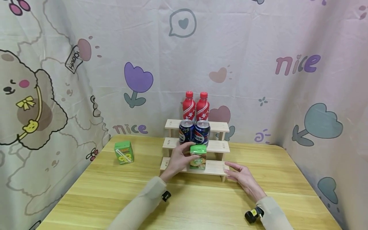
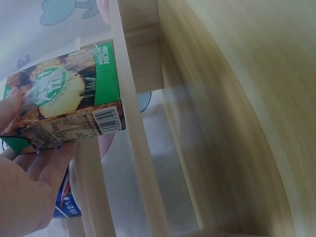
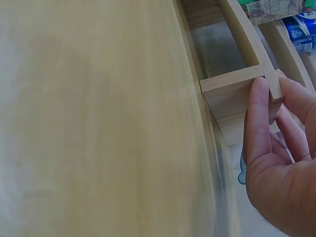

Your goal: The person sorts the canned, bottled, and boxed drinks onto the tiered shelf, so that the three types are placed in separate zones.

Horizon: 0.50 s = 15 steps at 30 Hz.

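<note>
A green-topped juice box (image 1: 198, 157) stands upright on the lowest step of a three-tier wooden rack (image 1: 214, 167). My left hand (image 1: 179, 158) grips this box from its left side, thumb in front and fingers behind. In the left wrist view the juice box (image 2: 64, 94) shows a pineapple picture and a barcode. At the rack's lower right corner, my right hand (image 1: 244, 179) pinches the end of the bottom shelf board (image 3: 270, 81) between thumb and fingers. Another green juice box (image 1: 124, 152) with a straw stands on the table to the left, apart from both hands.
Two dark blue cola cans (image 1: 202, 132) stand side by side on the middle step. Behind them, two red bottles (image 1: 203, 107) stand on the top step. The wooden table (image 1: 201, 207) ends at a patterned curtain (image 1: 178, 64) behind and at both sides.
</note>
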{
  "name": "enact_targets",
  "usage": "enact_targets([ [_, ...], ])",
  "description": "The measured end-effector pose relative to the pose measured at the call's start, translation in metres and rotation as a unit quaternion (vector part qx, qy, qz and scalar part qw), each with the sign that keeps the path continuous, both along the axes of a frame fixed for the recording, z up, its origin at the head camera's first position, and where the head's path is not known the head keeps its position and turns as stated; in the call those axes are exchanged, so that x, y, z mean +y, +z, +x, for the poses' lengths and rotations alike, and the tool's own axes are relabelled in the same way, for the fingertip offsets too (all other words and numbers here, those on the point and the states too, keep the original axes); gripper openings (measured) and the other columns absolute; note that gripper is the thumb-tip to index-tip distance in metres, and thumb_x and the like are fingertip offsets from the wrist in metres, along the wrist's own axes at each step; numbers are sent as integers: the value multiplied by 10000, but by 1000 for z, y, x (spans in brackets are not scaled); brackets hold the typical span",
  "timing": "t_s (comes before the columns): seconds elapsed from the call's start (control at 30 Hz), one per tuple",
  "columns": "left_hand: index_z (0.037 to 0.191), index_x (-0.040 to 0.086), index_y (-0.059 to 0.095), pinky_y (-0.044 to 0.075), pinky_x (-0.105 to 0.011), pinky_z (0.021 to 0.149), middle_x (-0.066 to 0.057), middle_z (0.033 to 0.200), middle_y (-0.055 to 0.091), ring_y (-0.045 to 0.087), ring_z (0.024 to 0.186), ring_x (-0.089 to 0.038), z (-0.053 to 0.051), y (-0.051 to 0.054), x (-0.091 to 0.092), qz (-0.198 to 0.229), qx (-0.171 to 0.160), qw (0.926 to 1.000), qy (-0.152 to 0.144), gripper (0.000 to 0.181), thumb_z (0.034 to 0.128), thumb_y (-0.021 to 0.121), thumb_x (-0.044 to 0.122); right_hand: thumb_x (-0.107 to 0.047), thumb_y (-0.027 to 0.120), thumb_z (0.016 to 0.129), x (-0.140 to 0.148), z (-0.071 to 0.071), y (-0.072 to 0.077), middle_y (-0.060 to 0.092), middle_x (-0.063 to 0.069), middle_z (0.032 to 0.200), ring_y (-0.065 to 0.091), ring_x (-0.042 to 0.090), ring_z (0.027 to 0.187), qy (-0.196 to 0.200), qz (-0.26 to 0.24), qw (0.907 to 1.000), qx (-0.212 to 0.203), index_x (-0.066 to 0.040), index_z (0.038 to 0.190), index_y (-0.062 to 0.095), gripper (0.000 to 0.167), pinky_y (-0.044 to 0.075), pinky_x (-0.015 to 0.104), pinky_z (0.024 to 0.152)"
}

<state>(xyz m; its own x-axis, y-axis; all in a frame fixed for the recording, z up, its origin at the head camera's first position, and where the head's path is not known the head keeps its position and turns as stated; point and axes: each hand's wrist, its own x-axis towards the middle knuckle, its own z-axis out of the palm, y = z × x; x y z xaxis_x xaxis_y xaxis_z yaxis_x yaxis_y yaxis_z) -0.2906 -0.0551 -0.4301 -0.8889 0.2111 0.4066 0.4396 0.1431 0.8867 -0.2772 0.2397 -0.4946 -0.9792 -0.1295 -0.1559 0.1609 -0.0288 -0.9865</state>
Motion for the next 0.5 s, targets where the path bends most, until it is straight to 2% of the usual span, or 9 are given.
enact_targets([
  [0.23,1239,82,636,577,-325,860,-138,1172,697,687,1036,-258,-4,-4,6,-211,173,9996,96,498,781,825,122,-24,690,889,1,0,0,323,247,1546,682,110,930,-6,-2,10000,-44,63,1418,447,588,579,259,815],
  [0.43,1250,123,632,577,-307,853,-86,1207,678,688,1035,-225,-7,-4,11,-334,-40,9993,153,488,801,819,167,-33,705,879,2,-1,0,339,247,1535,687,122,921,-23,-9,10000,-64,56,1417,450,602,580,262,814],
  [0.5,1253,128,629,580,-333,853,-92,1201,676,688,1028,-238,-7,-4,12,-327,-92,9993,180,492,801,820,171,-30,703,880,2,-2,0,340,248,1534,689,125,924,-18,-19,10000,-67,57,1418,448,601,579,264,817],
])
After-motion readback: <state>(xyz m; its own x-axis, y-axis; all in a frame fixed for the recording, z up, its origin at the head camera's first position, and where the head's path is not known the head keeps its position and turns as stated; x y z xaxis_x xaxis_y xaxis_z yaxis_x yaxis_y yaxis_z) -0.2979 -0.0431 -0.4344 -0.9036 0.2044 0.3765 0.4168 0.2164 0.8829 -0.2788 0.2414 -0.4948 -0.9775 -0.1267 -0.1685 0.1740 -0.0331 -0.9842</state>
